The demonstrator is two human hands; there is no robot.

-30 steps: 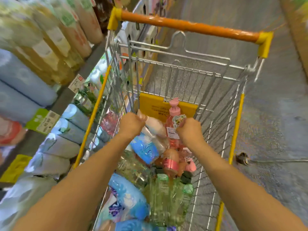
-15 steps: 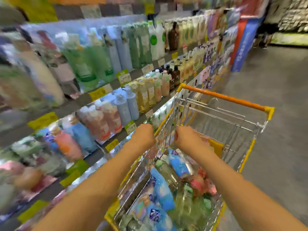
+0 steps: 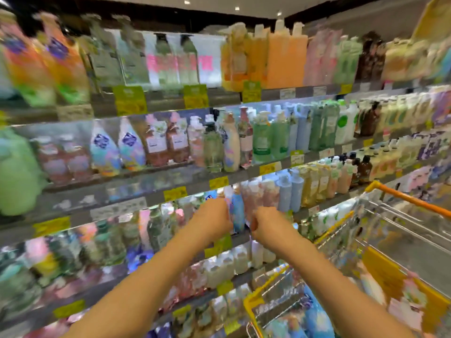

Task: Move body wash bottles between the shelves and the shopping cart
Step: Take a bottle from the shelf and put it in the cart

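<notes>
Crowded shelves (image 3: 185, 203); both hands (image 3: 241, 222) grip a blue bottle (image 3: 238, 211).

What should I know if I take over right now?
Left hand and right hand are both up at a shelf, on either side of a blue bottle. Blur hides whether the fingers grip it.
The cart stands to the right with bottles inside.
Done: bottles lie in the cart.
Left: settle this blue bottle on the shelf, then carry on with the others.
</notes>
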